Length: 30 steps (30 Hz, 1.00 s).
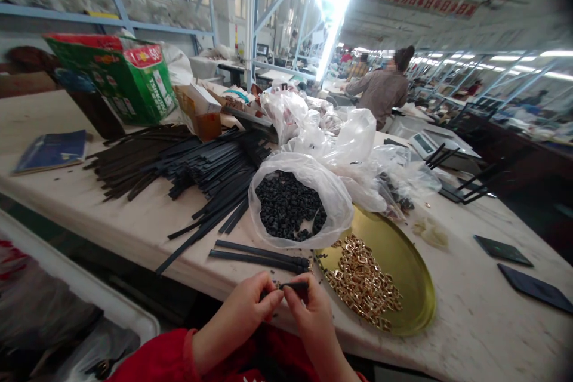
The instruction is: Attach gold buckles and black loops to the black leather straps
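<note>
My left hand (250, 305) and my right hand (313, 305) meet at the table's front edge. Both are closed, thumbs against fingers, on one dark strap (296, 286); a tiny gold glint, perhaps a buckle, shows between the fingertips, mostly hidden. Just beyond, two finished-looking dark straps (257, 255) lie side by side with black loops near their right ends. A white plastic bag (338, 206) full of small black loops (286, 206) stands open behind them. To the right, a round gold tray (414, 286) bears a heap of small gold buckles (364, 280).
Piles of dark strips (210, 161) spread over the table's left half. Farther back stand a green printed bag (129, 80), a cardboard box (199, 110) and crumpled clear bags (353, 137). A blue booklet (54, 149) lies left; a phone-like slab (535, 286) lies right. Another person (380, 92) works beyond.
</note>
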{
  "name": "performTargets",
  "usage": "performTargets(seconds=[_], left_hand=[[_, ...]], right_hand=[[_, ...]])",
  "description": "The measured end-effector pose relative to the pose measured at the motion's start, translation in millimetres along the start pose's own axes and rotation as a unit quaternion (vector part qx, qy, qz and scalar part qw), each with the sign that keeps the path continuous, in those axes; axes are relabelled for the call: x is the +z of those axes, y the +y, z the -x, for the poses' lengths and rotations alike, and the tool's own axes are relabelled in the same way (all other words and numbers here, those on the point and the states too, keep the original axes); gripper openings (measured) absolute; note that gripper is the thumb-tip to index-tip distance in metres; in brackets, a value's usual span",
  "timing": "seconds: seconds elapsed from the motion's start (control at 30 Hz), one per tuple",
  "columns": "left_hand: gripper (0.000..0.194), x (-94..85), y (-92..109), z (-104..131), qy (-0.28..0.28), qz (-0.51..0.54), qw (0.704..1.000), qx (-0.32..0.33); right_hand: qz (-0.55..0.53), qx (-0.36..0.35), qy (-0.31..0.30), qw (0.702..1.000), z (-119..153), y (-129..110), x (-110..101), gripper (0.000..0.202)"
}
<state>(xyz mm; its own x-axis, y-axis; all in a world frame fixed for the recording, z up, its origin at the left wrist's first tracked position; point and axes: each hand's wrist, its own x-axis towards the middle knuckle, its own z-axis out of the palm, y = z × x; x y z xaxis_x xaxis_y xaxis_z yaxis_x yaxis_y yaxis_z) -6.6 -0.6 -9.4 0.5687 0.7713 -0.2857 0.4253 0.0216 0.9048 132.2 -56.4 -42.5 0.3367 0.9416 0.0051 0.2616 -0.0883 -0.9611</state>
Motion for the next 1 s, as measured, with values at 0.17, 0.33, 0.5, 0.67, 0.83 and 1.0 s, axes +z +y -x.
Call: performTargets(seconds=[0.17, 0.33, 0.5, 0.67, 0.83, 1.0], left_hand=[[0.016, -6.1, -1.1, -12.3, -0.012, 0.025, 1.000, 0.003], [0.031, -9.6, 0.3, -19.2, -0.015, 0.046, 0.998, 0.046], [0.026, -11.3, -0.7, -29.3, 0.003, 0.047, 0.998, 0.030], [0.026, -11.4, -10.5, -36.7, 0.035, 0.063, 0.997, 0.013], [0.025, -15.3, -5.2, -37.6, 0.066, 0.074, 0.995, 0.033], [0.025, -17.1, 19.3, -32.6, 0.113, 0.051, 0.989, 0.085]], right_hand=[[-0.007, -0.017, -0.079, 0.997, -10.1, -8.4, -5.0, 0.017], [0.130, -0.083, -0.186, 0.970, -51.2, -28.1, -26.4, 0.029], [0.336, -0.098, -0.098, 0.932, -126.6, -17.2, -36.9, 0.013], [0.320, -0.072, -0.093, 0.940, -158.5, 4.2, -29.8, 0.018], [0.193, -0.064, -0.053, 0.978, -136.0, -5.7, -30.7, 0.006], [-0.105, 0.036, -0.064, 0.992, -82.7, -29.4, -17.2, 0.028]])
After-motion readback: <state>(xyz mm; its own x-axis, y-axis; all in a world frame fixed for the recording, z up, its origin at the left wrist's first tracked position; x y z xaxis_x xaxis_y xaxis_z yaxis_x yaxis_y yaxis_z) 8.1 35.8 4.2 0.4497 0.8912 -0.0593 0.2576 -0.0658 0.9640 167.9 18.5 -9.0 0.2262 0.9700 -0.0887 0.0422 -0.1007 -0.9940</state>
